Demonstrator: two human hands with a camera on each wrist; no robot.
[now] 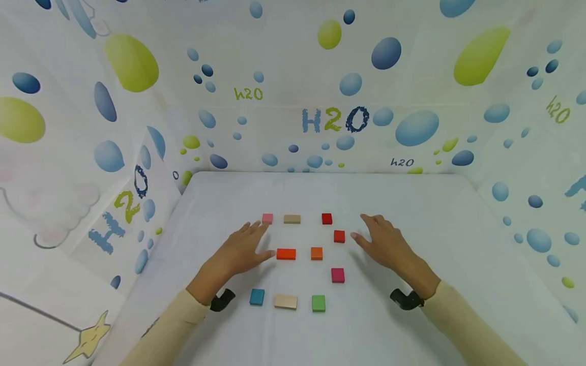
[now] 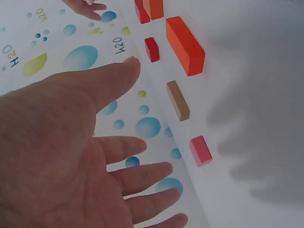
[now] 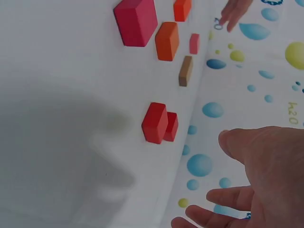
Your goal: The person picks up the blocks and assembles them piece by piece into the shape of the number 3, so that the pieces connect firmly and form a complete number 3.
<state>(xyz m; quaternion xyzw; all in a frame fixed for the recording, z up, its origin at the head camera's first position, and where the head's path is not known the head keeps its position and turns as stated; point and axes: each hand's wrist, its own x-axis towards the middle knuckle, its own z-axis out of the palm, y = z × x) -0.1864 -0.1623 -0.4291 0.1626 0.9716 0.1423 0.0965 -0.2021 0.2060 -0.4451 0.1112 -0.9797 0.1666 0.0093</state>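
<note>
The blocks [image 1: 286, 254] are pink, tan, orange, blue, green and several reds. The table [image 1: 389, 198] is plain white; the white backdrop [image 1: 284, 46] carries blue and lime spots [image 1: 386, 53] and lettering [image 1: 333, 119]. The sleeves [image 1: 171, 328] are cream.

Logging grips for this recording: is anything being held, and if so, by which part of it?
Nothing is held: the left hand and the right hand both hover open above the white tabletop.
</note>
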